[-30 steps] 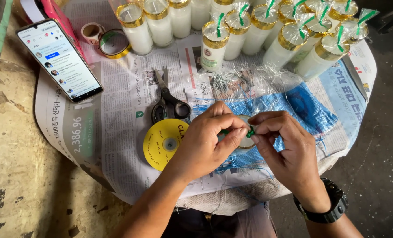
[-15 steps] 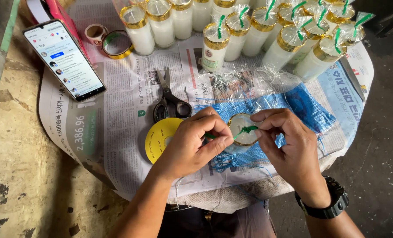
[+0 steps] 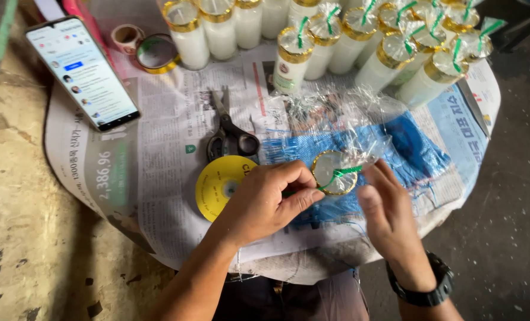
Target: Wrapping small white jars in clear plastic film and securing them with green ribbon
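A small candle jar (image 3: 335, 172) with a gold rim is wrapped in clear cellophane, with a green ribbon (image 3: 347, 170) across its top. My left hand (image 3: 268, 202) grips it from the left side, fingers curled at the ribbon's near end. Just right of the jar, my right hand (image 3: 389, 217) has its fingers spread, the fingertips brushing the cellophane and holding nothing. A black watch is on that wrist. Both hands are over a newspaper-covered round table (image 3: 158, 226).
Black scissors (image 3: 232, 134) and a yellow tape roll (image 3: 217, 185) lie just left of my hands. A smartphone (image 3: 83, 71) and two tape rolls (image 3: 143, 46) are at the far left. Several ribboned candle jars (image 3: 389, 56) line the back edge. Loose cellophane lies on a blue woven sheet (image 3: 416, 148).
Both hands were pinched together at the ribbon on the jar. The right hand has since let go and drawn back to the right, and the jar's top now shows.
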